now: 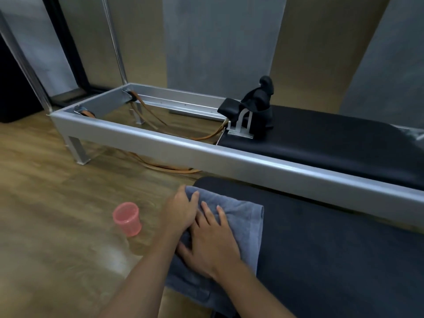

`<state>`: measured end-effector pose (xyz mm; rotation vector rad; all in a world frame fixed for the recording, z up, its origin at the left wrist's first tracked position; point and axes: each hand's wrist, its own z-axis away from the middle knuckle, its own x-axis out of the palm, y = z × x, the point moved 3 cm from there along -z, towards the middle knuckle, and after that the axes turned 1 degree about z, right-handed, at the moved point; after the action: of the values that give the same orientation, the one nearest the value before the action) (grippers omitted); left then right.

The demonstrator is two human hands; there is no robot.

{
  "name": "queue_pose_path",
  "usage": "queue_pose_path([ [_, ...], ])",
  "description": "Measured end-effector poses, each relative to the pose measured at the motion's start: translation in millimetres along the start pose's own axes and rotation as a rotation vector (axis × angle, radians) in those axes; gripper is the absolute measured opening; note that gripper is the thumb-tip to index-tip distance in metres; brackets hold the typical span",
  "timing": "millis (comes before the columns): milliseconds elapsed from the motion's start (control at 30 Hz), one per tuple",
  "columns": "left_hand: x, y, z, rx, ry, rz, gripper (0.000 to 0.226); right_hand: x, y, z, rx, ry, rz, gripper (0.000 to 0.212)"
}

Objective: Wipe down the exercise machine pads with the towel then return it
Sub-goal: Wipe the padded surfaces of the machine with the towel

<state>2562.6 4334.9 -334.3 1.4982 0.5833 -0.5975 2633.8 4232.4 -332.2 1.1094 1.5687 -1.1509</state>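
Head view: exercise machine frame [206, 150] behind near pad [332, 249]. Towel [243, 216] on pad's left end, draped over edge: soft, light, limp, likely bunches. Left hand [181, 212], right hand [211, 239] flat, touching, pressing towel. Lift by pinching folded edge.

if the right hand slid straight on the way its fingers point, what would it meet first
The right hand lies flat on the towel, fingers pointing away from the person. It would first run off the towel's far edge and the dark pad, then probably meet the silver frame rail. The gap between is hard to judge.
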Motion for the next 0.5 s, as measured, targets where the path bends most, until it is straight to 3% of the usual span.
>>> queue_pose_path([
  [133, -1.3, -1.2, 31.2, 0.037, 0.093, -0.085, 0.046, -5.0, -0.8, 22.1, -0.031, -0.024, -0.060, 0.074],
  [300, -13.2, 3.4, 49.1, 0.111, 0.099, -0.061, 0.049, -22.5, 9.1, 27.2, -0.060, -0.044, -0.355, 0.057],
  [433, -20.2, 11.0, 51.0, 0.137, 0.082, -0.011, 0.056, -33.6, 28.5, 24.4, 0.036, 0.060, -0.630, 0.037],
  [500, -18.7, 12.3, 51.3, 0.119, 0.051, -0.030, 0.052, -33.8, 33.2, 27.5, 0.068, 0.115, -0.621, 0.033],
])
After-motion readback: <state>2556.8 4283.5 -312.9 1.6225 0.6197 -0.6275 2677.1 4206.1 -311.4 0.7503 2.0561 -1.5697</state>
